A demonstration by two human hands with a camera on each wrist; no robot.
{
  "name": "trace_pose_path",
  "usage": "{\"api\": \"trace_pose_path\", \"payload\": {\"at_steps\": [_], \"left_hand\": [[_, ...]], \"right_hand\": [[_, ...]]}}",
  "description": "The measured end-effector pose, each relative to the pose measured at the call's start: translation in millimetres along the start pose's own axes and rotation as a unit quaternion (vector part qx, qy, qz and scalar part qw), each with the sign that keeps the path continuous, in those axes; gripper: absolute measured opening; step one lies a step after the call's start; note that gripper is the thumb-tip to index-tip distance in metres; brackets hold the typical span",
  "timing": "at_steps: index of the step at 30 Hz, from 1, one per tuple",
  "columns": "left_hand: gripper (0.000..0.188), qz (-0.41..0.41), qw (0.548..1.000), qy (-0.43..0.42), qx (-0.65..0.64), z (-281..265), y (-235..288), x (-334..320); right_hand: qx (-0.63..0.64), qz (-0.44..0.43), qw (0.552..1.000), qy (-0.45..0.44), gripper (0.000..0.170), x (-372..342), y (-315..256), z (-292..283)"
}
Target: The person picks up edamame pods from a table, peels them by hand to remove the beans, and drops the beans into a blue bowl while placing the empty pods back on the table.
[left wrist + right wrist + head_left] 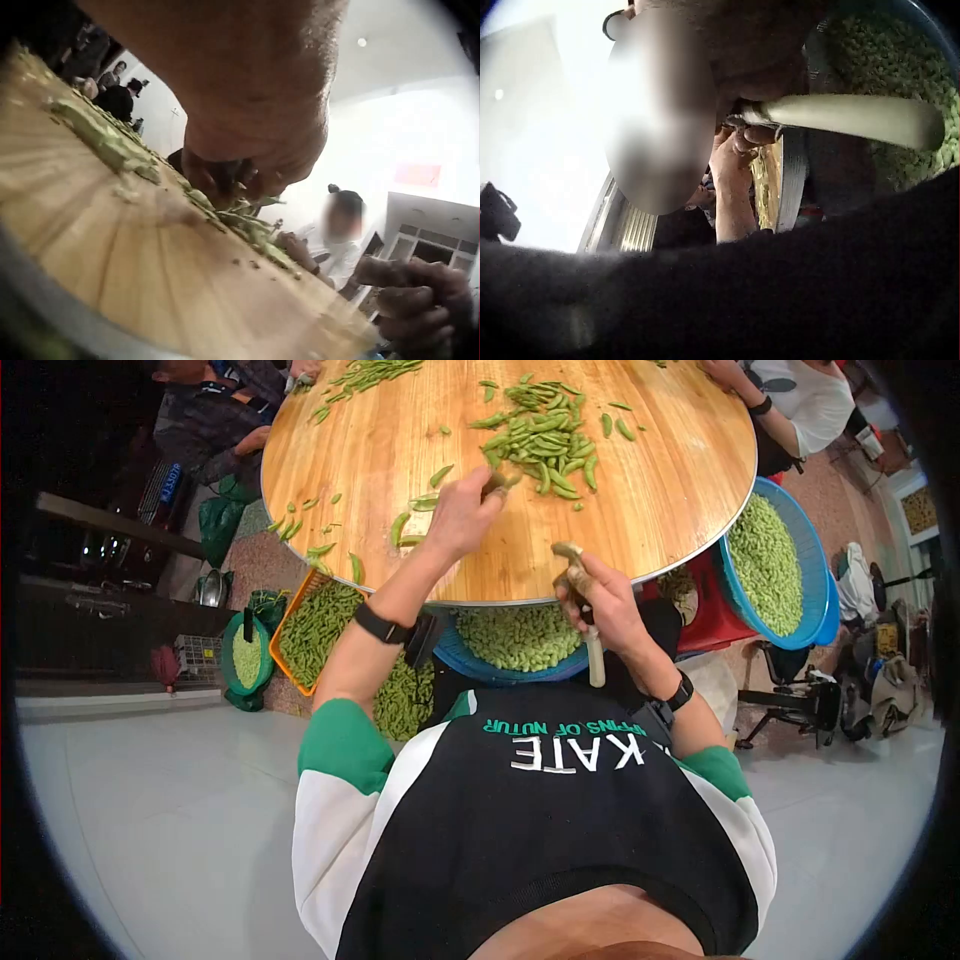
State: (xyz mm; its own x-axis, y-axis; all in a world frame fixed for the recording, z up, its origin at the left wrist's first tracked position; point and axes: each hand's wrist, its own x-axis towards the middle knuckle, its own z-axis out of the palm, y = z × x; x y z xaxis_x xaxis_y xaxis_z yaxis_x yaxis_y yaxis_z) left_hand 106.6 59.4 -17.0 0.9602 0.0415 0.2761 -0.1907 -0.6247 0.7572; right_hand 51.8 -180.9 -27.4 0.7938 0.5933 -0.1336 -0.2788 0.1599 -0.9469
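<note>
My left hand [465, 515] reaches over the round wooden table, its fingers pointing down at the near edge of a pile of green bean pods [545, 435]. In the left wrist view the fingertips are right among the pods [251, 225]; whether they pinch one I cannot tell. My right hand [608, 605] is at the table's near edge, curled round a tool with a pale, smooth handle [596, 660]. That handle [847, 116] sticks out of the fist in the right wrist view, while the tool's other end is hidden. Dark, stained coverings show on some fingertips.
A blue basin of shelled beans [520, 638] stands below the table edge, an orange basket of pods [300, 645] left of it. A larger blue basin [820, 575] holds beans at right. Loose pods [400, 528] lie left on the table [350, 460]. Other people sit across.
</note>
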Motion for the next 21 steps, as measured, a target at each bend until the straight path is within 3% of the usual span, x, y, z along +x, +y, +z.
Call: {"api": "trace_pose_path", "payload": {"at_steps": [1, 3, 4, 6, 7, 9, 21], "left_hand": [[0.015, -0.002, 1.000, -0.006, -0.001, 0.7, 11.7, -10.1], [0.011, -0.111, 0.955, -0.114, -0.252, 3.6, 32.8, -30.2], [0.011, -0.113, 0.953, -0.119, -0.254, 4.3, 40.7, -38.5], [0.012, -0.182, 0.888, -0.188, -0.377, 5.4, 49.7, -52.1], [0.012, -0.186, 0.887, -0.190, -0.378, 8.2, 49.2, -56.1], [0.011, -0.230, 0.839, -0.185, -0.457, 12.9, 47.5, -63.2], [0.010, -0.201, 0.837, -0.167, -0.481, 13.8, 51.4, -70.3]], "right_hand": [[0.064, 0.001, 0.998, 0.016, 0.038, 1.1, -0.7, 0.7], [0.104, -0.012, 0.994, 0.021, 0.039, 5.9, 0.1, 2.0], [0.133, -0.012, 0.991, 0.024, 0.039, 7.0, -2.5, 3.7], [0.178, 0.002, 0.984, 0.018, 0.036, 5.9, -5.2, 6.1], [0.179, 0.005, 0.984, 0.020, 0.036, 3.5, -7.0, 7.4], [0.184, -0.007, 0.982, -0.041, 0.033, -0.1, -11.2, 10.0], [0.202, 0.003, 0.978, -0.055, 0.026, -6.5, -9.5, 12.7]]}}
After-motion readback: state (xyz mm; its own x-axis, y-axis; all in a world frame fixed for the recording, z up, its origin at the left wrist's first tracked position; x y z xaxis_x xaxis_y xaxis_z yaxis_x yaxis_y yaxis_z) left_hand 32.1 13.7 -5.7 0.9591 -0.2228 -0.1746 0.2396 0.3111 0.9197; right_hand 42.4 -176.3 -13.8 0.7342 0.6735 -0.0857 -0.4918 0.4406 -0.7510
